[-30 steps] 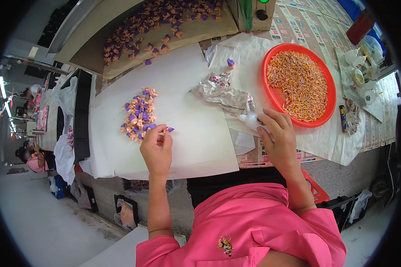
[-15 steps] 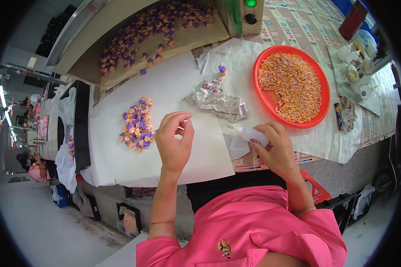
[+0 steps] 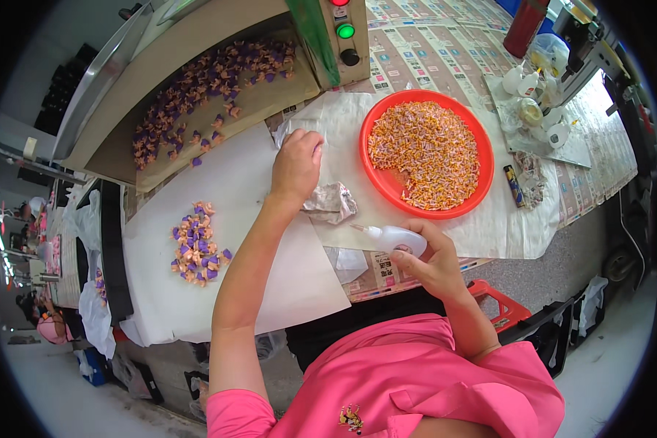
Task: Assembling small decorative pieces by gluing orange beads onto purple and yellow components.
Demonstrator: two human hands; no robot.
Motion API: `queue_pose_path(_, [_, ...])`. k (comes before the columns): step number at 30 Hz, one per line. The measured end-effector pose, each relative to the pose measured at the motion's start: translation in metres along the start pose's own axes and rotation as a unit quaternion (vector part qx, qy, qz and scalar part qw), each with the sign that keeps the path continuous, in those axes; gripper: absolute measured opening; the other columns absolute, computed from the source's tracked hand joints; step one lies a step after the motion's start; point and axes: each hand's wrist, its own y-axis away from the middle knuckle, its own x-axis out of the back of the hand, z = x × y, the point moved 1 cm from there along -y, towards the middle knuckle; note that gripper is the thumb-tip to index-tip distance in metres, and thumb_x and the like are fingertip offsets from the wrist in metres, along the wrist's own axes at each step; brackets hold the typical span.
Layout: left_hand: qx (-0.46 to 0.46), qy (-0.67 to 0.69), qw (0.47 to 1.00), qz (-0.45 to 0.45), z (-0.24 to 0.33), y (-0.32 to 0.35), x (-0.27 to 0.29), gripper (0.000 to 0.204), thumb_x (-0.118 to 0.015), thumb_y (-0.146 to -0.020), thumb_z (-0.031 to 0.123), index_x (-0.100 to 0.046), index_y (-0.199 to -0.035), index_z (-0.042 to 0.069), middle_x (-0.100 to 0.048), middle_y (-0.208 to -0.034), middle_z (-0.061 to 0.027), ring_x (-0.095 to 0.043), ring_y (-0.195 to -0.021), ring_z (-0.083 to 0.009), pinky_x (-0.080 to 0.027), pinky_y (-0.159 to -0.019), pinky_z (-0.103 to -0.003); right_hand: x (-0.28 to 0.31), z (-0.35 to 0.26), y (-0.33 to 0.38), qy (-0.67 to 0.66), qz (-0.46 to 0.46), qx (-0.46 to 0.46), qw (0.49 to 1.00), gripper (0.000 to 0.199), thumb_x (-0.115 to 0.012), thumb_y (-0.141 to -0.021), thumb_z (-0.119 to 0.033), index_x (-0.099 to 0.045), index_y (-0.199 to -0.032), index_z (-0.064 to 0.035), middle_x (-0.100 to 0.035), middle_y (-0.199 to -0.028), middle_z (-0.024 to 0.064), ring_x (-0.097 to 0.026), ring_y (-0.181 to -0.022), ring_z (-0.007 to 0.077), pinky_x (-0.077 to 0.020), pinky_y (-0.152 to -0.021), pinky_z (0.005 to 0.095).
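Observation:
My left hand (image 3: 296, 165) reaches forward across the white sheet (image 3: 270, 241) and rests with curled fingers above a crumpled clear plastic bag (image 3: 330, 202), beside the orange-red tray (image 3: 423, 155) heaped with small orange and pale pieces. Whether it pinches anything is hidden. My right hand (image 3: 429, 259) holds a small white squeeze bottle (image 3: 396, 239) with its nozzle pointing left, near the table's front edge. A pile of small purple and orange pieces (image 3: 196, 244) lies on the sheet at the left.
A conveyor tray (image 3: 204, 95) at the back carries many purple and orange pieces, next to a control box with red, green and black buttons (image 3: 343, 33). White bottles and clutter (image 3: 536, 102) sit at the right. A red crate (image 3: 500, 306) stands below the table.
My left hand has moved from the purple pile up and right to the crumpled bag by the tray. My right hand with the bottle has drawn back toward the table edge.

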Motion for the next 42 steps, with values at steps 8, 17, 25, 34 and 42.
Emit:
queue_pose_path(8, [0.235,0.433,0.870,0.011,0.044,0.051,0.050,0.020,-0.069,-0.083,0.002,-0.062,-0.102,0.003,-0.061,-0.094,-0.0030,-0.060,-0.084,-0.0110,-0.050,-0.075,-0.024,0.006,-0.012,-0.012,-0.065,0.065,0.025,0.995,0.033,-0.076,-0.079,-0.007,-0.056,-0.105,-0.0017,-0.060,-0.089,0.0000,-0.056,-0.077,0.0058,-0.0463,-0.065,0.0205])
queue_pose_path(17, [0.366,0.803,0.468,-0.050,0.000,0.206,0.100,0.034,-0.056,-0.096,0.020,-0.051,-0.126,0.004,-0.062,-0.102,-0.0064,-0.063,-0.085,-0.0129,-0.055,-0.079,-0.028,-0.114,0.017,-0.011,-0.045,0.065,0.123,0.989,0.038,-0.082,-0.072,-0.014,-0.059,-0.100,-0.0013,-0.055,-0.094,0.0042,-0.054,-0.081,0.0106,-0.0439,-0.070,0.0236])
queue_pose_path(25, [0.376,0.809,0.450,-0.016,-0.008,0.237,0.104,0.035,-0.052,-0.098,0.020,-0.045,-0.129,0.004,-0.060,-0.113,-0.0125,-0.063,-0.084,-0.0114,-0.056,-0.077,-0.026,-0.149,0.021,0.001,0.057,0.056,0.227,0.971,0.043,-0.081,-0.075,-0.028,-0.061,-0.100,0.0003,-0.056,-0.092,0.0076,-0.052,-0.079,0.0168,-0.0421,-0.070,0.0279])
queue_pose_path(34, [0.381,0.775,0.504,0.014,0.018,0.223,0.045,0.038,-0.049,-0.098,0.010,-0.041,-0.134,0.003,-0.056,-0.116,-0.0125,-0.061,-0.087,-0.0122,-0.054,-0.080,-0.026,-0.097,0.033,-0.006,0.154,0.046,0.284,0.945,0.038,-0.080,-0.075,-0.026,-0.064,-0.098,-0.0004,-0.061,-0.080,0.0079,-0.052,-0.071,0.0191,-0.0422,-0.063,0.0304])
queue_pose_path(42, [0.396,0.719,0.570,0.035,0.047,0.204,0.011,0.033,-0.052,-0.095,0.005,-0.046,-0.126,0.002,-0.057,-0.113,-0.0104,-0.063,-0.086,-0.0127,-0.055,-0.078,-0.027,-0.058,0.040,-0.006,0.199,0.062,0.252,0.945,0.038,-0.078,-0.077,-0.030,-0.064,-0.095,0.0003,-0.057,-0.078,0.0077,-0.051,-0.069,0.0173,-0.0401,-0.061,0.0280])
